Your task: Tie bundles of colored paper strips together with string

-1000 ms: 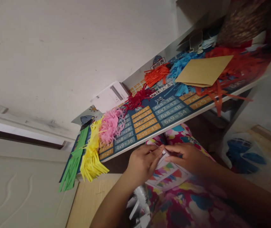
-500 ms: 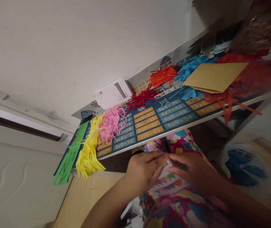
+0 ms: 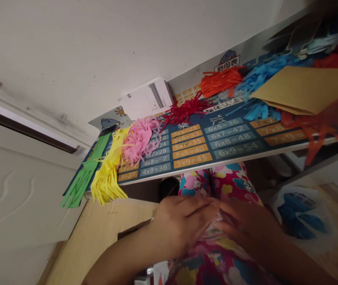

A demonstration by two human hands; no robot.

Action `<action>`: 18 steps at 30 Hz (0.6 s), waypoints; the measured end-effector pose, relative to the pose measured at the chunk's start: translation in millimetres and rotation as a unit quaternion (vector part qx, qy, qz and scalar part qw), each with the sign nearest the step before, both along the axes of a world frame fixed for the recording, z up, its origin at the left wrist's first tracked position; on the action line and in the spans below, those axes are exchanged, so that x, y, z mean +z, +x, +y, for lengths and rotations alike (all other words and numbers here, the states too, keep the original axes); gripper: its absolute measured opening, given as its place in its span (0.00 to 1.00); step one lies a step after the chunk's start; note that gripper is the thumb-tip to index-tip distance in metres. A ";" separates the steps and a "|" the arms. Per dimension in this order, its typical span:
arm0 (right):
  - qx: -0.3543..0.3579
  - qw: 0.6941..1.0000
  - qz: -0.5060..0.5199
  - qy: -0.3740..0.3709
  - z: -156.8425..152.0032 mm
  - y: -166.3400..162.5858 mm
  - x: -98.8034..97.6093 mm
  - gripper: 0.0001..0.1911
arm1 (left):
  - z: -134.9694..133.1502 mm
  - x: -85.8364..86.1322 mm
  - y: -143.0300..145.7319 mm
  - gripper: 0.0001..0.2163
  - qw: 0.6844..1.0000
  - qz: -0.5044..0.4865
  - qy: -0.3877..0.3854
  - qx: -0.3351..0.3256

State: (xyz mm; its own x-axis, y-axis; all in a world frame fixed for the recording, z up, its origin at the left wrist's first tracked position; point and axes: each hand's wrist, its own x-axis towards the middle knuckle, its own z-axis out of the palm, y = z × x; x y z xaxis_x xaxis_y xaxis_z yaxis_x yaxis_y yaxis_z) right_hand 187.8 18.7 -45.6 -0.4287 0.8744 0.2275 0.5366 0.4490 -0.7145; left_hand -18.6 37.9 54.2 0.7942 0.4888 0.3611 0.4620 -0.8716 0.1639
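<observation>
Above the lap in flowered trousers (image 3: 225, 186), my left hand (image 3: 183, 221) and my right hand (image 3: 240, 221) meet at the fingertips. Both are closed on a thin piece of clear plastic (image 3: 218, 221), pinched between thumbs and fingers. Most of it lies hidden behind the hands, so I cannot tell its full shape. On the table (image 3: 163, 174) beyond the hands lie fringed paper bundles: green (image 3: 90, 166), yellow (image 3: 109, 174), pink (image 3: 142, 140), dark red (image 3: 188, 109), orange (image 3: 222, 81) and blue (image 3: 266, 75).
A stack of white cards (image 3: 146, 99) leans at the wall. A tan paper envelope (image 3: 308, 89) lies over red-orange strips (image 3: 320, 126) at the right. On the floor sit a plastic bag with blue contents (image 3: 301, 215) and, left of my lap, partly hidden packaging (image 3: 159, 273).
My view has shifted, so the table's right side appears nearer and further right. Both hands stay together on the clear plastic, slightly lower in view, and less of it shows.
</observation>
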 end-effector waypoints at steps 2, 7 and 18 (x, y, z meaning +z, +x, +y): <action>0.005 1.000 0.011 0.007 -1.2 -0.1 1.1 0.16 | -1.7 1.6 0.0 0.12 1.000 0.006 0.013 -0.004; 0.005 0.999 0.022 0.028 -1.2 -0.6 3.7 0.16 | -4.9 1.1 -2.1 0.12 1.000 0.018 0.022 -0.002; 0.010 0.998 0.033 0.052 -3.7 0.2 3.3 0.17 | -6.6 -0.5 -5.9 0.14 1.000 0.023 0.011 -0.017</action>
